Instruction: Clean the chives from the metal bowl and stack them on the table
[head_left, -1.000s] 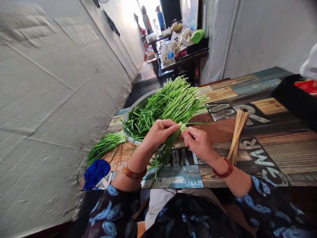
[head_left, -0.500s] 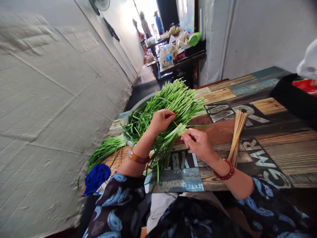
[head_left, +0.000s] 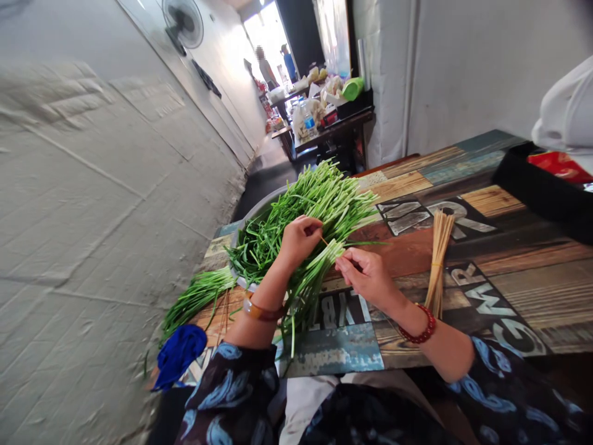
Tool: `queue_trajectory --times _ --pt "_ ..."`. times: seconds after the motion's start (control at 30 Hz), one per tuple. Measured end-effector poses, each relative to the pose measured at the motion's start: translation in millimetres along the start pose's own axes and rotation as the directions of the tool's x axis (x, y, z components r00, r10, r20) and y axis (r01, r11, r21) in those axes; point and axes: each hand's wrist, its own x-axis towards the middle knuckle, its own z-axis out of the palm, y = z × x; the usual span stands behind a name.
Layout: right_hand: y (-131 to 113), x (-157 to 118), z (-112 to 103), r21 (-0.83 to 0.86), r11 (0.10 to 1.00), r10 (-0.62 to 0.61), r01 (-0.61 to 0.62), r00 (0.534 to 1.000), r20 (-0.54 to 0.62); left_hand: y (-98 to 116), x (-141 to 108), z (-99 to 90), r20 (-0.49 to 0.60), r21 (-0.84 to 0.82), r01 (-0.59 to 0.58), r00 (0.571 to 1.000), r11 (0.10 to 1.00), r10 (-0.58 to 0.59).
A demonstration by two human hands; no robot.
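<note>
My left hand (head_left: 300,242) is pinched closed on a thin wooden skewer (head_left: 325,241), whose tip shows beside the pale stem ends. With closed fingertips, my right hand (head_left: 368,273) grips the cut ends of a small bunch of garlic chives (head_left: 311,279). The green leaves of this bunch hang down over the table edge side, between my wrists. Just behind both hands, a large heap of garlic chives (head_left: 340,191) fills a grey basin (head_left: 262,205). How far the skewer passes into the stems is hidden.
On the patterned table (head_left: 407,247), a banded bundle of skewers (head_left: 438,266) lies to the right. More chives (head_left: 199,293) and a blue cloth (head_left: 180,355) lie at the left by the wall. A black tray (head_left: 542,191) stands far right. People are in the background.
The view has shifted slightly, showing more of the wall fan. Both hands keep their grips on the skewer and the chives, with little movement between them.
</note>
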Motion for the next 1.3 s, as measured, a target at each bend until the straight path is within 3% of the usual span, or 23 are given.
queue_trajectory --times 0.17,0.37,0.8,1.3 --pt "3 -1 2 0.013 1.0 -0.016 0.016 1.0 0.0 3 -8 -11.9 0.011 -0.336 0.098 0.995 0.937 -0.1" --pt "1 -2 1 0.035 0.999 0.018 -0.018 1.0 -0.012 10 -16 -18.4 0.089 -0.531 0.184 0.983 0.827 -0.162" --pt "-9 -1 -6 -0.014 0.999 0.03 -0.031 0.999 -0.03 14 -36 -15.7 0.215 -0.619 0.273 0.961 0.736 -0.175" --pt "-10 -1 -8 -0.045 0.999 0.009 -0.009 1.0 0.004 21 -35 -16.6 0.157 -0.569 0.208 0.977 0.796 -0.143"
